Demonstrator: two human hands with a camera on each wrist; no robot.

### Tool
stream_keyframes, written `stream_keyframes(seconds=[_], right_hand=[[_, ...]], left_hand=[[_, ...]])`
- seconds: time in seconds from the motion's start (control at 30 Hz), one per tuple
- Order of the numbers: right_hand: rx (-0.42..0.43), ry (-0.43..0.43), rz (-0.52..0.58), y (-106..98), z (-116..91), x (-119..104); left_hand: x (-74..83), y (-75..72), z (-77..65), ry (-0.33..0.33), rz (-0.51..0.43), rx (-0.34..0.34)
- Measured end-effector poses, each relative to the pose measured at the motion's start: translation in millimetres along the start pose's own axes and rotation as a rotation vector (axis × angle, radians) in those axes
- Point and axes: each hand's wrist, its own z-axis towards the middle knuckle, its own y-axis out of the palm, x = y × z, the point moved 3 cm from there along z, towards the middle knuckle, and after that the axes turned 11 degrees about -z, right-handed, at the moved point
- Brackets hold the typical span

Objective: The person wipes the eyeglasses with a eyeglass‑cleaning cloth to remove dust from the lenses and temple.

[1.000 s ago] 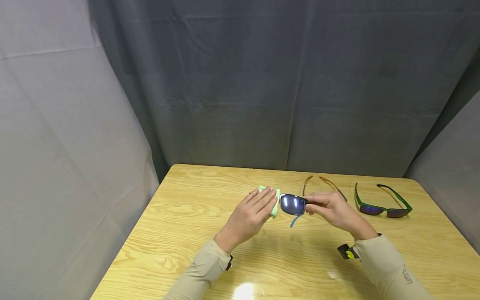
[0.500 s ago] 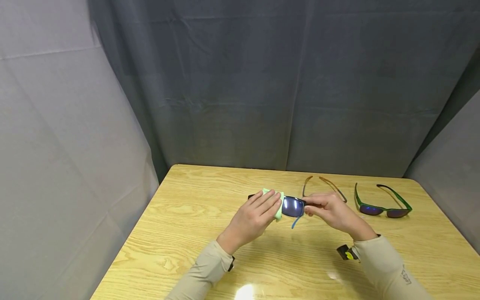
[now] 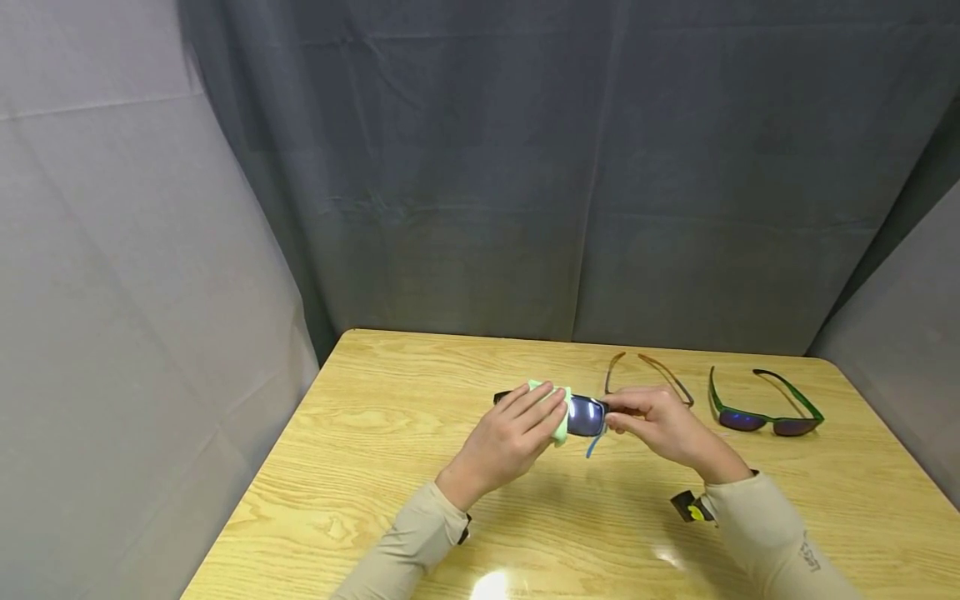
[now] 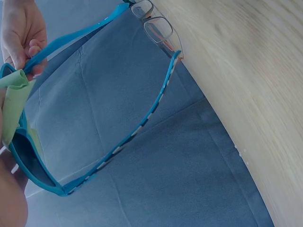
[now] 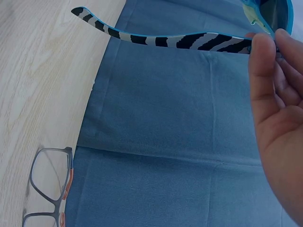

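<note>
A pair of sunglasses (image 3: 585,417) with dark mirrored lenses is held above the table. Their temples are blue inside, and a black-and-white striped temple (image 5: 184,41) shows in the right wrist view. My right hand (image 3: 660,423) pinches the frame at the hinge between thumb and fingers. With my left hand (image 3: 512,435) I hold a light green cloth (image 3: 560,431) around the other lens and the bridge side, fingers laid along the front. In the left wrist view the cloth (image 4: 16,104) is folded over the frame, covering part of it.
Green-framed sunglasses (image 3: 768,419) lie unfolded at the table's right. Clear-lensed eyeglasses (image 5: 49,175) with orange-brown temples lie behind my right hand, partly hidden in the head view. The wooden table (image 3: 352,467) ends at a dark curtain (image 3: 465,208).
My left hand and the cloth have shifted slightly right along the sunglasses, covering more of the bridge side. The dark left end of the frame now shows. My right hand has barely moved.
</note>
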Motion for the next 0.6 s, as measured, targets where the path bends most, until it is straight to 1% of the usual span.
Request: stream_keyframes(seconds=[0.37,0.47,0.6], right_hand=[[-0.011,-0.023,-0.021,2.2,2.3,1.3],[-0.017,-0.021,-0.011,2.9,2.3,1.4],[-0.021,-0.014,0.003,4.0,2.3,-0.6]], left_hand=[[-0.4,0.5,-1.3,-0.003,0.007,-0.013],[-0.7,-0.1,-0.7,0.000,0.006,-0.005],[-0.9,-1.4,-0.6,0.006,0.001,0.024]])
